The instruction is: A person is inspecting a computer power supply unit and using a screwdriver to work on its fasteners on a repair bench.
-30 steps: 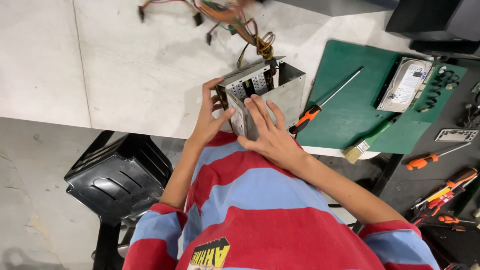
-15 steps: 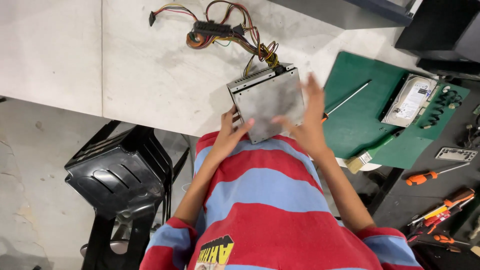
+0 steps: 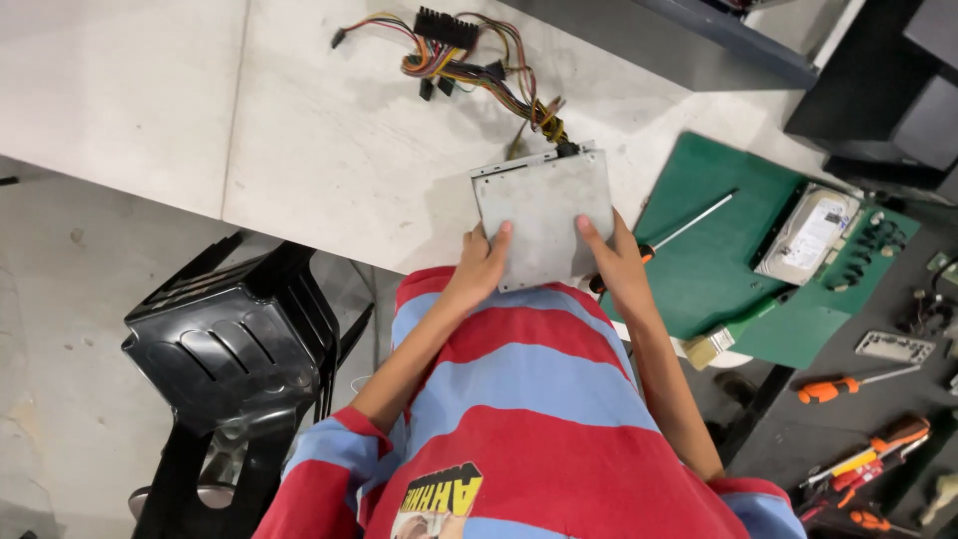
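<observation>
A grey metal power supply box (image 3: 544,215) lies at the near edge of the pale table (image 3: 329,150), its flat plain side up. My left hand (image 3: 483,262) grips its near left corner, thumb on top. My right hand (image 3: 611,257) grips its near right corner the same way. A bundle of coloured wires with black plugs (image 3: 459,55) runs from the box's far side across the table. I wear a red and blue striped shirt.
A green mat (image 3: 738,269) lies to the right with a long screwdriver (image 3: 679,228) and a hard drive (image 3: 808,235) on it. More orange-handled screwdrivers (image 3: 848,384) lie on the dark surface at right. A black plastic chair (image 3: 239,339) stands at left below the table.
The box was turned over from its open side to its flat closed side up. Both hands shifted from its top to its near corners. The view moved closer.
</observation>
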